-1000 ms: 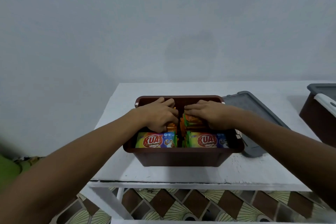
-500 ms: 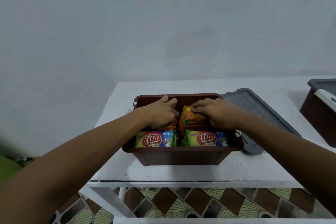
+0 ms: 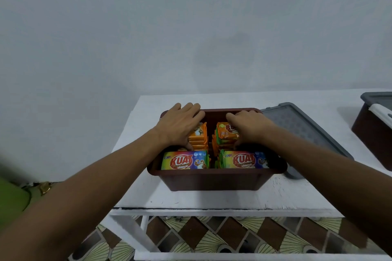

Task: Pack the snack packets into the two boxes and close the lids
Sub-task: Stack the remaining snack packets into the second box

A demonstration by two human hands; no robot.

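Two stacks of orange snack packets filled the far half of the brown box (image 3: 212,172), the left stack (image 3: 199,136) and the right stack (image 3: 227,133) side by side with a narrow gap between them. In front of them, against the near wall, two rainbow-coloured packets marked KUAT faced the camera: the left KUAT packet (image 3: 183,160) and the right KUAT packet (image 3: 244,160). The left hand (image 3: 180,125) lay over the left stack with its fingers straight and reaching the far rim, thumb down at the stack's near end. The right hand (image 3: 248,127) had its fingers curled over the far end of the right stack and its thumb at the near end, gripping it. The box sat lidless near the front edge of a white table (image 3: 212,199) with worn paint. A grey lid (image 3: 301,127) lay flat just beside the box's right side. Well to the right, at the frame's edge, a second brown box (image 3: 371,135) carried a grey cover with a white latch (image 3: 379,113). A plain pale wall (image 3: 191,27) rose behind the table, and below it showed a floor (image 3: 212,237) of brown and cream patterned tiles.
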